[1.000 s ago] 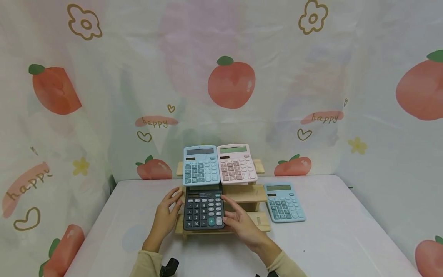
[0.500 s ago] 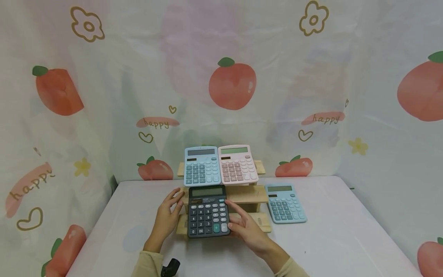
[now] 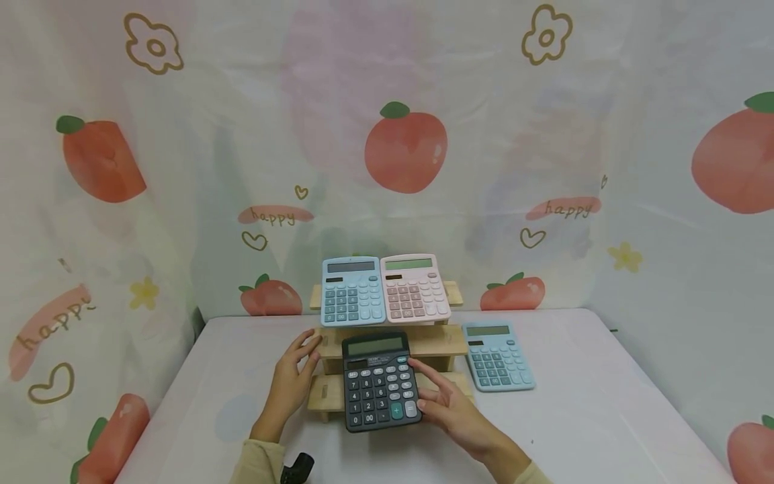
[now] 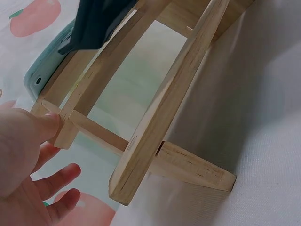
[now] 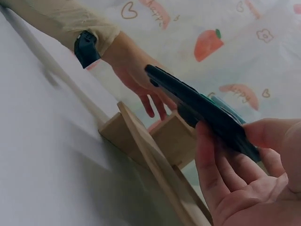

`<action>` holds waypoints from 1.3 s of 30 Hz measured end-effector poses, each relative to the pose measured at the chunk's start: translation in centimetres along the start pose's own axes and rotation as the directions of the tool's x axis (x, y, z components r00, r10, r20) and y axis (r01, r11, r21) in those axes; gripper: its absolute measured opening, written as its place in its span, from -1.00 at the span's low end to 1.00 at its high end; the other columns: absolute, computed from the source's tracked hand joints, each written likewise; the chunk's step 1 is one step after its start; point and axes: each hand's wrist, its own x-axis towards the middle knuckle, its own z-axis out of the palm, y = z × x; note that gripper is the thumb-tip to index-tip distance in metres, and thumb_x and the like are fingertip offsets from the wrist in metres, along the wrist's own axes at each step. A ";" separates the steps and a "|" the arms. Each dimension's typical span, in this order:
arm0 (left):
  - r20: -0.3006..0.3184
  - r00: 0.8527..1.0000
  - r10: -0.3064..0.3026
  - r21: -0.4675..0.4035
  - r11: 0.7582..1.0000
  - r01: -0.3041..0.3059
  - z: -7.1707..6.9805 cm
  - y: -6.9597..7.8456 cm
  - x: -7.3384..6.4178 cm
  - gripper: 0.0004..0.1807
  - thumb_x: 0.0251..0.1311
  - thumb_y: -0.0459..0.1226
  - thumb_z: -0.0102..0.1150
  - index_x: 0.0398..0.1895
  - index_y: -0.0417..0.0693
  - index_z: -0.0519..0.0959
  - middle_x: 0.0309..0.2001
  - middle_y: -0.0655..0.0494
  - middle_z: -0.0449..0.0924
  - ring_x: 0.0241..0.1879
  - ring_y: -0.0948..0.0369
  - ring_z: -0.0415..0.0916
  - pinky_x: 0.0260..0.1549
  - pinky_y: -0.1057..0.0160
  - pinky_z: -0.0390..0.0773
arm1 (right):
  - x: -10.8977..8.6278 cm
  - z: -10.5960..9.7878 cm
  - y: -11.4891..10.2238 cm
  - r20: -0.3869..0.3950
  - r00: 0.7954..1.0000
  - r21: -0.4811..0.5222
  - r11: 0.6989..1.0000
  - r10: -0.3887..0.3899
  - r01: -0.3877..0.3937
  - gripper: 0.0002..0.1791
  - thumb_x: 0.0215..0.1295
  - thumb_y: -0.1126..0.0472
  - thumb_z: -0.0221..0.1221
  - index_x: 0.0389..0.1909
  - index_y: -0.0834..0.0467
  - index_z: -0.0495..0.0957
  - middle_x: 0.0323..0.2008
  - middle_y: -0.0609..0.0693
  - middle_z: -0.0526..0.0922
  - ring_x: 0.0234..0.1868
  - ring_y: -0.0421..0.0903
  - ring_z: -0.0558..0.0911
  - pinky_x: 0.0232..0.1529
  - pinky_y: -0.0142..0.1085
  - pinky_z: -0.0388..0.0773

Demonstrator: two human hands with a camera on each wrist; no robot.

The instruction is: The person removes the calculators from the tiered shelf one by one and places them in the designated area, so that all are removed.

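Observation:
My right hand [image 3: 456, 413] holds a black desk calculator [image 3: 382, 380] by its right edge, in front of a stepped wooden rack [image 3: 438, 341]. Seen from the right wrist, the calculator [image 5: 193, 108] is edge-on and raised off the boards, with the thumb on one face and the fingers under the other. My left hand [image 3: 291, 376] pinches the left end of the rack's middle board; the left wrist view shows its thumb [image 4: 47, 127] at that board end, the other fingers spread below. On the top tier lean a light blue calculator [image 3: 353, 290] and a pink calculator [image 3: 416, 289], side by side.
Another light blue calculator [image 3: 499, 356] lies on the white table [image 3: 580, 403], just right of the rack. Behind stands a fabric backdrop [image 3: 484, 134] printed with fruit. A dark device [image 3: 297, 467] is strapped at the left wrist.
The black calculator has come off the rack's lower tiers, moving right and toward me with the right hand. The left hand keeps its place at the board end.

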 end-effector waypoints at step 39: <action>-0.012 1.000 0.020 -0.005 1.000 -0.020 0.1 -0.2 -0.1 -0.61 0.41 -0.36 0.13 0.24 -0.33 0.56 0.39 -0.23 0.43 0.42 -0.22 0.34 0.28 -0.32 0.39 | -4.9 -10.8 -2.4 0.043 0.994 0.025 0.994 -0.105 0.104 -0.37 0.55 0.44 -0.16 0.49 -0.16 0.29 0.26 -0.13 0.61 0.16 -0.15 0.70 0.11 -0.28 0.66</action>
